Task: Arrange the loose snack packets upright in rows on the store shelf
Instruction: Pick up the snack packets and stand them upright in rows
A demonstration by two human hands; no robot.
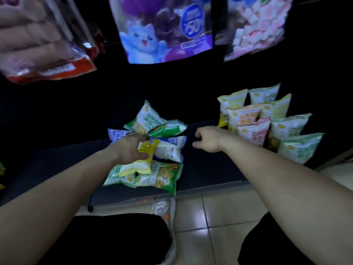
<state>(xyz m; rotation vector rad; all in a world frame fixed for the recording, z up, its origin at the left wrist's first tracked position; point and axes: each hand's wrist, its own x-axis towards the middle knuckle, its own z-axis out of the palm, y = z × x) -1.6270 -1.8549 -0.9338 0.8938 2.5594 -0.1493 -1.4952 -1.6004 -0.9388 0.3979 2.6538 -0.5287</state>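
A loose heap of snack packets lies flat in the middle of the dark shelf, in green, blue and yellow wrappers. My left hand reaches into the heap and grips a yellow packet. Upright packets stand in rows at the right of the shelf, in yellow, orange, red and green. My right hand hovers between the heap and the rows with its fingers loosely curled, holding nothing.
Large bags hang above: a red one at upper left, a purple cat-printed one in the middle, a pink-and-white one at right. Tiled floor and my dark-clad knees lie below the shelf edge.
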